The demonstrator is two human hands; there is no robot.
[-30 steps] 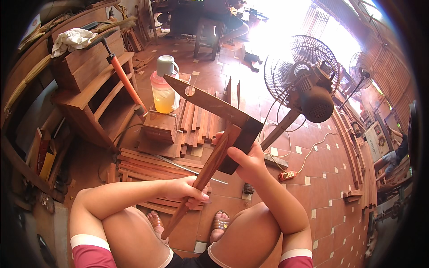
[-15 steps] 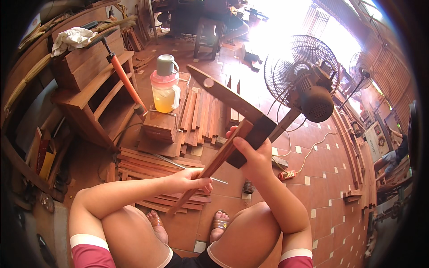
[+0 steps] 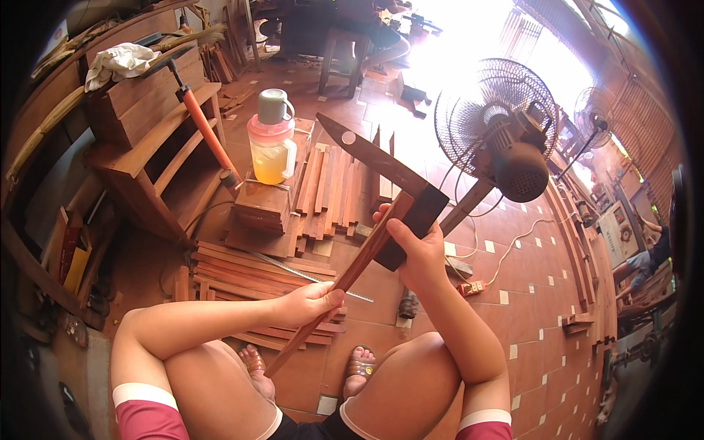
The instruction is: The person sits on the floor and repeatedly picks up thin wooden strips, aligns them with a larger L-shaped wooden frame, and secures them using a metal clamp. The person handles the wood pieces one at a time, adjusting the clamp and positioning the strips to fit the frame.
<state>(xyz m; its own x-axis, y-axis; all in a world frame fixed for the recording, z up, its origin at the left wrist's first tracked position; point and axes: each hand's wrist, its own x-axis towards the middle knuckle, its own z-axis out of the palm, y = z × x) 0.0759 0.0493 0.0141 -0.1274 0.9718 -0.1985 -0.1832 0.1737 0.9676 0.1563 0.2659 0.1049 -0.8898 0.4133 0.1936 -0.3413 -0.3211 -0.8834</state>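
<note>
A slim reddish-brown wooden strip (image 3: 364, 258) slants across in front of me, its lower end hanging above my left foot. My left hand (image 3: 312, 302) is closed around it below its middle, thumb on top. Up at the strip's other end, my right hand (image 3: 419, 255) grips a try square (image 3: 413, 213) by its thick black stock, pressing the strip's end against it with the thumb. The square's long dark blade, with a round hole near its pointed tip, reaches up and left. Most of my right fingers are hidden behind the wood and stock.
Stacked wooden strips (image 3: 242, 275) lie on the tiled floor by my feet, beside a metal ruler (image 3: 293, 271). A jug (image 3: 269, 158) with yellow liquid stands on a wood block. Right are a fan (image 3: 506, 139) and an orange power socket (image 3: 471, 288). Other people sit farther off.
The strip's lower end has swung slightly down and left, and my left hand has shifted a little left. The square has moved slightly right in my right hand.
</note>
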